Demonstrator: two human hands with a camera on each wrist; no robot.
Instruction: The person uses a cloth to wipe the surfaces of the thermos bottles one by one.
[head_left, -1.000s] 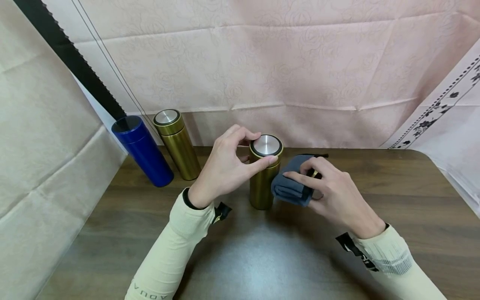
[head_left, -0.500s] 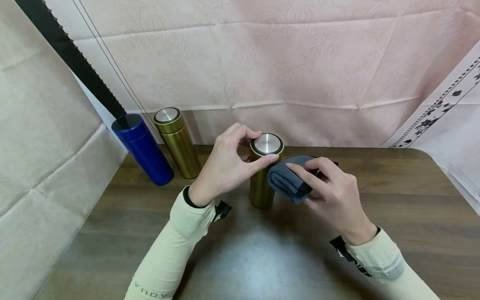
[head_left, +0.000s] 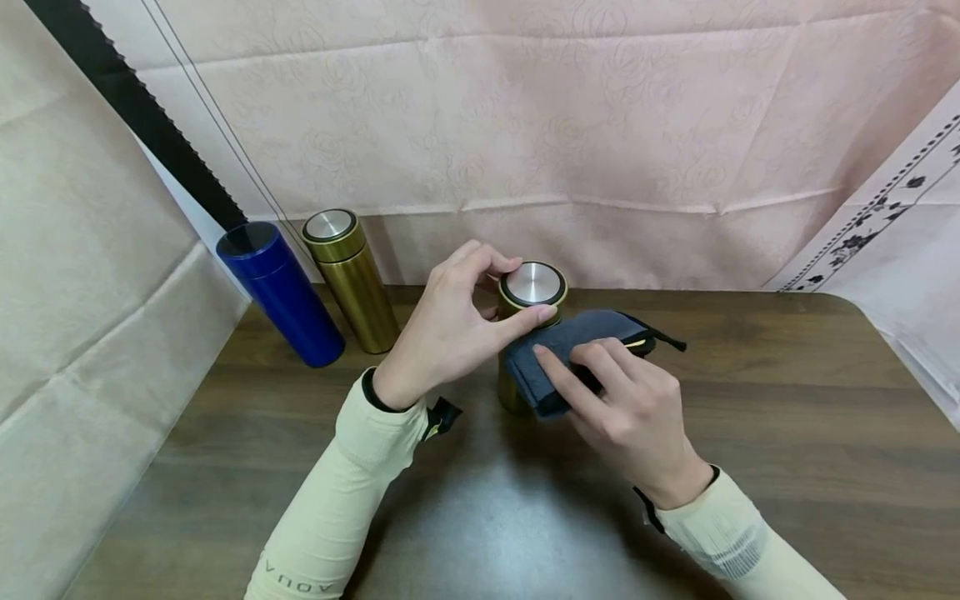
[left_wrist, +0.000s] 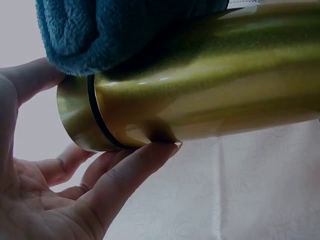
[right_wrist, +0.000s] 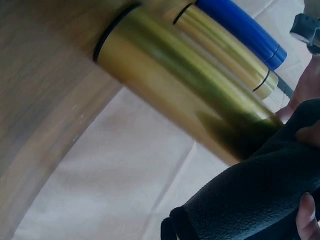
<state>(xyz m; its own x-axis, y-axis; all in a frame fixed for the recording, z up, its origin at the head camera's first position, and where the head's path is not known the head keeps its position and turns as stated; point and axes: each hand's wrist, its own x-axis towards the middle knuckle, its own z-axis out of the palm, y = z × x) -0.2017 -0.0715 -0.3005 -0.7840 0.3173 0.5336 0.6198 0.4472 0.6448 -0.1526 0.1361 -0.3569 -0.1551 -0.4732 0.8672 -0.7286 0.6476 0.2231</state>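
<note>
A gold thermos bottle (head_left: 512, 396) with a silver-topped lid (head_left: 533, 283) stands upright on the table. My left hand (head_left: 446, 321) grips it near the lid, thumb on the near side and fingers behind; the left wrist view shows fingertips (left_wrist: 162, 147) against its side. In my right hand (head_left: 626, 408) is a folded blue-grey cloth (head_left: 558, 346), plush in the left wrist view. The cloth lies against the bottle's upper side and covers part of it. Some right-hand fingers are hidden beneath the cloth.
To the left stand a second gold thermos bottle (head_left: 352, 287) and a blue bottle (head_left: 283, 292) with a dark top. Pinkish patterned fabric (head_left: 525, 125) hangs behind the wooden table (head_left: 787, 400), and a pale cloth (head_left: 90, 317) covers the left side.
My right hand has moved left with the cloth, bringing it across the front of the gold bottle. The left hand keeps its grip near the lid.
</note>
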